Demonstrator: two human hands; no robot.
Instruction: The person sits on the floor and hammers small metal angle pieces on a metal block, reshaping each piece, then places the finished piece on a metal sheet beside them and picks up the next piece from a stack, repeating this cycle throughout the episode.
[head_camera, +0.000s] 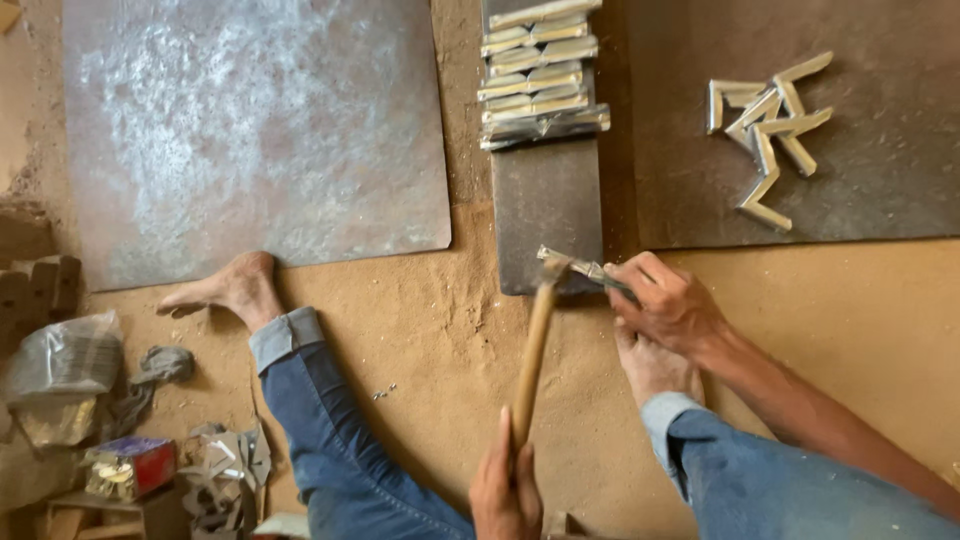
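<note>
The left hand (505, 490) grips a wooden hammer (535, 340), its head on a small metal strip (575, 267) that the right hand (665, 305) pinches against the narrow steel plate (548, 200). Many finished-looking strips (540, 70) are stacked beyond; a loose pile (765, 125) seems left.

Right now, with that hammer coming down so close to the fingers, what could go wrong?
1. The wooden-handled hammer strikes the small bent metal strip beside the right hand; a miss could hit its fingers.
2. The strip lies at the narrow steel plate's edge; it might jump free.
3. The bare foot sits just below.
</note>
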